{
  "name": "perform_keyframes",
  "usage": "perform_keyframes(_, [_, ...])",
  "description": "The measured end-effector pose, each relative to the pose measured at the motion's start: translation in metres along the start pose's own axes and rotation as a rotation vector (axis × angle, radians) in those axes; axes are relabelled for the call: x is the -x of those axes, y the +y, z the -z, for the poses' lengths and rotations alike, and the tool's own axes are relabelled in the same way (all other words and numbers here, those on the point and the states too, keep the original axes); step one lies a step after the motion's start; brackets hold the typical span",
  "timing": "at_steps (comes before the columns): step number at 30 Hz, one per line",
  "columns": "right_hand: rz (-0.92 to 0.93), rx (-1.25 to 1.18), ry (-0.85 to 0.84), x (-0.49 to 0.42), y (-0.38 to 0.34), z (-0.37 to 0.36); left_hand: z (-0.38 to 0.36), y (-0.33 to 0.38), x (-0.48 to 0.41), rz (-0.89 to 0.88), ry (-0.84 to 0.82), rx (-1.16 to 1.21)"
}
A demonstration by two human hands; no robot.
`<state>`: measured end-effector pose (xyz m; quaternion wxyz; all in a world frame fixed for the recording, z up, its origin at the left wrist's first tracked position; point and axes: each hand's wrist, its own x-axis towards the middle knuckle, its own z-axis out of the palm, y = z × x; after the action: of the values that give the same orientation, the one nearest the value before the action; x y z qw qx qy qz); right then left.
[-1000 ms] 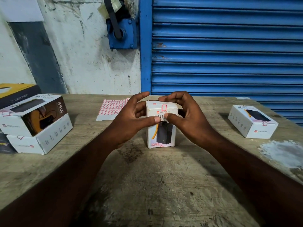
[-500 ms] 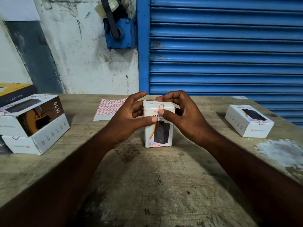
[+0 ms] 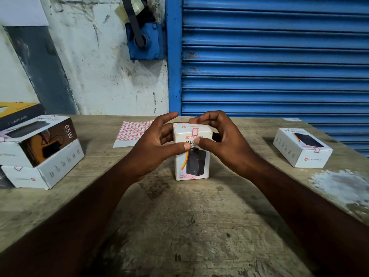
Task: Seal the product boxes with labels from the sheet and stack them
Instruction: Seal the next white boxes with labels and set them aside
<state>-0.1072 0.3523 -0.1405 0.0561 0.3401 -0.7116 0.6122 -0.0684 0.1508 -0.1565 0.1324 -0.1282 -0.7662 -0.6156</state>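
Observation:
A white product box point(image 3: 194, 166) stands upright on the wooden table point(image 3: 179, 226), with a red-outlined label point(image 3: 195, 132) folded over its top front edge. My left hand point(image 3: 157, 145) grips the box's left side, thumb pressed across the front. My right hand point(image 3: 221, 140) holds the right side, its thumb on the front just below the label and its fingers curled over the top. The label sheet point(image 3: 131, 130) lies flat behind my left hand. Two sealed boxes point(image 3: 40, 154) are stacked at the left. Another white box point(image 3: 302, 147) lies at the right.
A yellow and black carton point(image 3: 18, 113) sits behind the stack at the far left. A blue roller shutter point(image 3: 275, 56) and a worn white wall point(image 3: 99, 66) stand behind the table. A pale patch point(image 3: 339, 186) marks the table's right side.
Both hands stay on the upright box. My thumbs have shifted slightly on its front near the label. The box has not moved on the table.

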Motion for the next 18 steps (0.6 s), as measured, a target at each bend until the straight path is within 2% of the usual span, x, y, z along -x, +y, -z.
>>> perform_keyframes(4, [-0.028, -0.067, 0.055, 0.0011, -0.0025, -0.0046, -0.0015, 0.0, 0.0011, -0.02, 0.004, -0.014])
perform_keyframes(9, [-0.16, -0.17, 0.052, -0.0001, 0.0014, -0.0062, -0.0013, 0.002, 0.0022, -0.036, 0.023, -0.029])
perform_keyframes(15, [-0.334, -0.353, -0.12, -0.0016, -0.0019, -0.0044, 0.0021, 0.006, 0.0029, -0.046, -0.046, -0.042])
perform_keyframes(18, [-0.358, -0.367, -0.132, -0.0017, -0.0019, -0.0043, 0.0017, 0.0072, 0.0034, -0.054, -0.064, -0.054])
